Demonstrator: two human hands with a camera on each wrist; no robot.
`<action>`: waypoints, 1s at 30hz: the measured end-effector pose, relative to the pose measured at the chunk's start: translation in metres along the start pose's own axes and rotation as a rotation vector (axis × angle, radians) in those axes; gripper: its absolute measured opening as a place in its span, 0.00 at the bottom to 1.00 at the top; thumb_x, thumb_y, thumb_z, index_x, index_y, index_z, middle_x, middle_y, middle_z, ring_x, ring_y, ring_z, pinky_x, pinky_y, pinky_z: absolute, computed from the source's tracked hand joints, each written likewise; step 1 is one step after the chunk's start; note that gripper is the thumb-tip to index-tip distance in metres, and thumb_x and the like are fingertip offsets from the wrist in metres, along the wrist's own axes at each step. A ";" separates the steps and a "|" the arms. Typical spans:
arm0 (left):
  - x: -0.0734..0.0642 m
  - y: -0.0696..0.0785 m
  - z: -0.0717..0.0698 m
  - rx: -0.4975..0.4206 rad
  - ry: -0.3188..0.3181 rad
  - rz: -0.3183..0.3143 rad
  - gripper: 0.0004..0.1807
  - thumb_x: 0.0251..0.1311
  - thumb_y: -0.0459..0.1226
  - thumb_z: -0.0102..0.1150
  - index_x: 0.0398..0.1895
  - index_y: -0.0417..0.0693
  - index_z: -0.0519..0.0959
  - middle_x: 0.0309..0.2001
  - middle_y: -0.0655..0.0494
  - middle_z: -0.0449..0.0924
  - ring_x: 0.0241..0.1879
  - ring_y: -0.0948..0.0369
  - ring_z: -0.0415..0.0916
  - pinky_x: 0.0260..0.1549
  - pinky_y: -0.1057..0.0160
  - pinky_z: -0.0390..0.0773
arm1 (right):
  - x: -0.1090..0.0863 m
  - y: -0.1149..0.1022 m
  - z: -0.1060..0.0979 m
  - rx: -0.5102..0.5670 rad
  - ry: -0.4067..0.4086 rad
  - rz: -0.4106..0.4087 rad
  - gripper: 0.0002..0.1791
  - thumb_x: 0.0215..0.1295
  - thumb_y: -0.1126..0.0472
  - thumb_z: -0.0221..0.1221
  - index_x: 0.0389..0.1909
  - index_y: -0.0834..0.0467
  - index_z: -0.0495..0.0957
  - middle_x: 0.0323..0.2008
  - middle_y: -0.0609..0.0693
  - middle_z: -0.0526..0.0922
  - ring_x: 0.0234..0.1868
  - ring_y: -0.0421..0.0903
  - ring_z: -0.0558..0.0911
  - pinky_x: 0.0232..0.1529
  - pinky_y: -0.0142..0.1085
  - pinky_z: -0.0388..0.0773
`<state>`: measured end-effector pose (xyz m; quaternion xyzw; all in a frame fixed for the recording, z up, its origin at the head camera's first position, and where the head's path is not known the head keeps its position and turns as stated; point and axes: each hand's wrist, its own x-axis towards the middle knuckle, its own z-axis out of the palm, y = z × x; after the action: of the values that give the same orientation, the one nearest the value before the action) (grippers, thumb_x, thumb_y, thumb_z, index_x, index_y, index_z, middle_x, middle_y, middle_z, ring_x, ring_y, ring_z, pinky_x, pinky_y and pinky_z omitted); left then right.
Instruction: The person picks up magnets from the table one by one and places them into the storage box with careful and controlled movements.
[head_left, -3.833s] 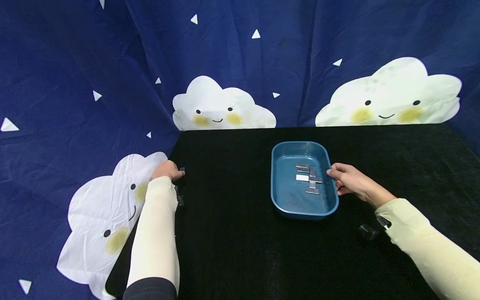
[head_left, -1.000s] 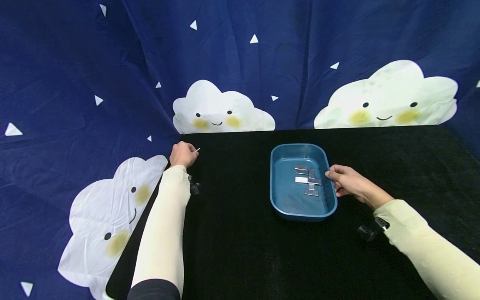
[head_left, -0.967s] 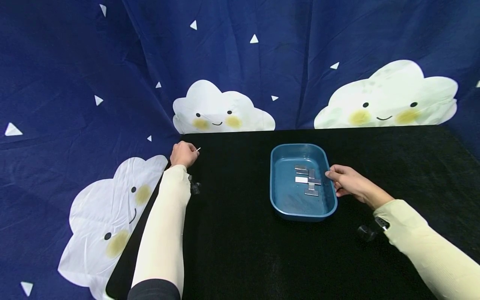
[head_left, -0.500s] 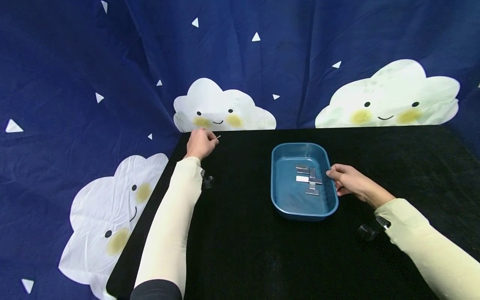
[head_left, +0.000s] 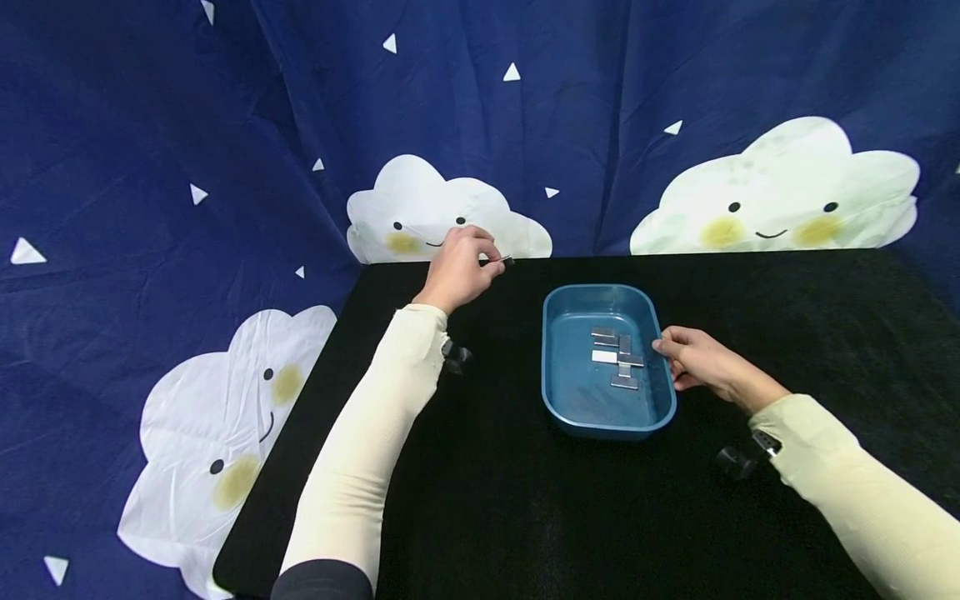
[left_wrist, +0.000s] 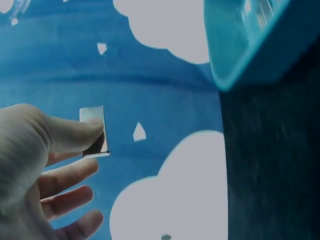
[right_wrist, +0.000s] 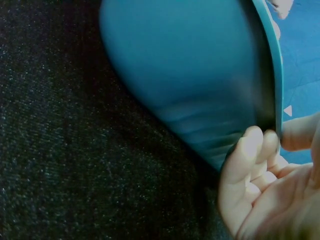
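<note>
My left hand is above the far edge of the table, left of the blue tub. Between thumb and finger it pinches a small shiny metal block, flat and rectangular; the thumb covers part of it in the left wrist view, and the other fingers are spread below. With thumb and bent fingers, my right hand grips the right rim of the blue plastic tub. Several similar metal blocks lie in the tub, some touching; one flat block looks white from glare.
A black cloth covers the table. Behind and to the left hangs a dark blue curtain printed with white clouds and small triangles. A dark wrist camera sits at the left sleeve, another at the right.
My left hand has left the table's left edge with the metal block, moving right along the far edge toward the tub. My right hand and the tub have stayed in place.
</note>
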<state>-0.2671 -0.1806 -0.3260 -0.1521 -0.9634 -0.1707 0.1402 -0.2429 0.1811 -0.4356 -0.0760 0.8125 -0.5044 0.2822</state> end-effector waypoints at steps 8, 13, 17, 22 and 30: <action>0.003 0.038 0.019 -0.038 -0.067 0.096 0.07 0.62 0.41 0.64 0.37 0.51 0.88 0.57 0.54 0.80 0.59 0.53 0.71 0.59 0.57 0.73 | 0.000 0.002 -0.002 -0.005 -0.004 -0.010 0.11 0.77 0.51 0.43 0.41 0.55 0.66 0.29 0.46 0.73 0.29 0.42 0.78 0.33 0.35 0.79; 0.003 0.063 0.031 -0.069 -0.120 0.087 0.08 0.64 0.43 0.63 0.39 0.53 0.88 0.58 0.58 0.79 0.59 0.57 0.72 0.59 0.59 0.75 | 0.000 0.003 -0.001 -0.011 0.001 -0.009 0.11 0.77 0.51 0.43 0.41 0.55 0.66 0.30 0.46 0.73 0.29 0.42 0.78 0.34 0.36 0.79; 0.002 0.080 0.043 -0.094 -0.169 0.088 0.08 0.64 0.43 0.63 0.40 0.53 0.88 0.58 0.59 0.79 0.59 0.60 0.72 0.59 0.62 0.75 | 0.000 0.002 0.000 -0.008 -0.001 -0.008 0.12 0.77 0.51 0.43 0.42 0.55 0.66 0.30 0.47 0.73 0.30 0.43 0.78 0.34 0.36 0.79; 0.001 0.091 0.063 -0.063 -0.241 0.103 0.07 0.64 0.43 0.63 0.38 0.53 0.88 0.55 0.62 0.80 0.58 0.61 0.73 0.56 0.62 0.76 | 0.000 0.001 0.000 -0.004 -0.003 -0.004 0.11 0.77 0.51 0.43 0.42 0.55 0.66 0.31 0.47 0.73 0.30 0.43 0.78 0.34 0.36 0.79; -0.002 0.093 0.093 -0.002 -0.465 0.149 0.10 0.63 0.39 0.64 0.25 0.48 0.86 0.27 0.63 0.75 0.29 0.66 0.69 0.25 0.71 0.68 | 0.001 0.003 -0.003 -0.001 -0.004 0.002 0.11 0.77 0.51 0.43 0.42 0.55 0.66 0.30 0.47 0.74 0.30 0.42 0.78 0.34 0.35 0.79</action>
<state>-0.2543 -0.0634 -0.3842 -0.2581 -0.9557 -0.1211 -0.0734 -0.2443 0.1842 -0.4374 -0.0763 0.8124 -0.5034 0.2841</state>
